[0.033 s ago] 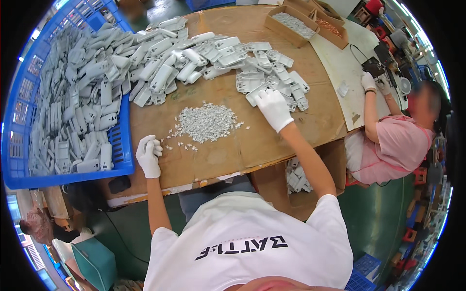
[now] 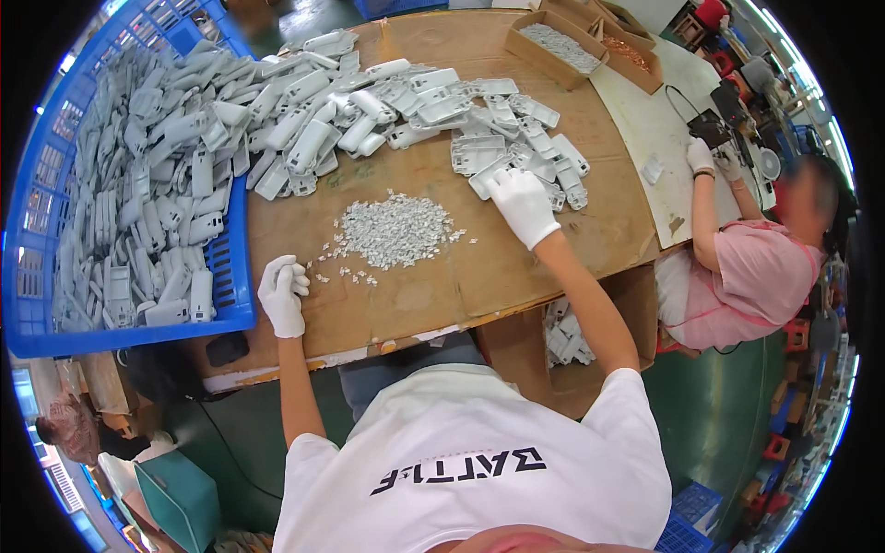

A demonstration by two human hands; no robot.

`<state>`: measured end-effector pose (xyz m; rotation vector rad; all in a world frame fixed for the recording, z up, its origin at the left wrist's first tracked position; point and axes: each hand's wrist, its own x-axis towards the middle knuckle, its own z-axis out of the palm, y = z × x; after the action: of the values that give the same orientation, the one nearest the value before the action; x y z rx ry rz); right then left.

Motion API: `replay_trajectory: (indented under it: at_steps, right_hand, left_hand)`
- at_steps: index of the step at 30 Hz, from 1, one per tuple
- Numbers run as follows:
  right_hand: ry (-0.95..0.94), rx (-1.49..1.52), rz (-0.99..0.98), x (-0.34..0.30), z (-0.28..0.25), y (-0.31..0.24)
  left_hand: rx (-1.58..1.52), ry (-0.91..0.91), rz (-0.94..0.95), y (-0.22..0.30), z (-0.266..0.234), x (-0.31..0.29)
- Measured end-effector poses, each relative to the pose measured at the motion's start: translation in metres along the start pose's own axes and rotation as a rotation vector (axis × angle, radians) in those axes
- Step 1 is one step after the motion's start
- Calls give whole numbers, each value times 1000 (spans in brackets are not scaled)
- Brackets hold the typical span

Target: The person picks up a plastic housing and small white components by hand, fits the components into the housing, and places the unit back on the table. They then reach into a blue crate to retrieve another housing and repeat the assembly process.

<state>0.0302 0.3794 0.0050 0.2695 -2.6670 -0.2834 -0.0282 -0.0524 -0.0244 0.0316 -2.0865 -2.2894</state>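
Note:
My right hand [image 2: 522,205], in a white glove, has its fingers closed at the near edge of a white plastic housing [image 2: 486,177] in the pile. The fingertips partly cover that piece. To the left, my gloved left hand [image 2: 283,293] rests over the table by the front edge with its fingers curled in; whatever they may hold is hidden. Between the hands lies a heap of tiny silvery-grey parts [image 2: 394,230], some scattered toward my left hand. Behind it, a long pile of white plastic housings [image 2: 309,143] stretches across the table.
A blue crate [image 2: 138,343] full of housings stands at the left. Cardboard trays of small grey parts [image 2: 560,46] and copper-coloured parts [image 2: 627,53] sit at the far right. A cardboard box [image 2: 516,355] is below the table edge. A co-worker [image 2: 751,276] works on the right.

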Motion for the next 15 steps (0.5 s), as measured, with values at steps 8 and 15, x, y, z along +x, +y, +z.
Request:
replay_trajectory:
  at_steps: [8,15]
  right_hand:
    - [216,473,-207,-1,-88,-115]
    - [-39,970,-307,4,-84,-221]
  left_hand:
    - [-20,-377,-365,62,21,-51]
    - [234,-433,-198,41,15,-90]
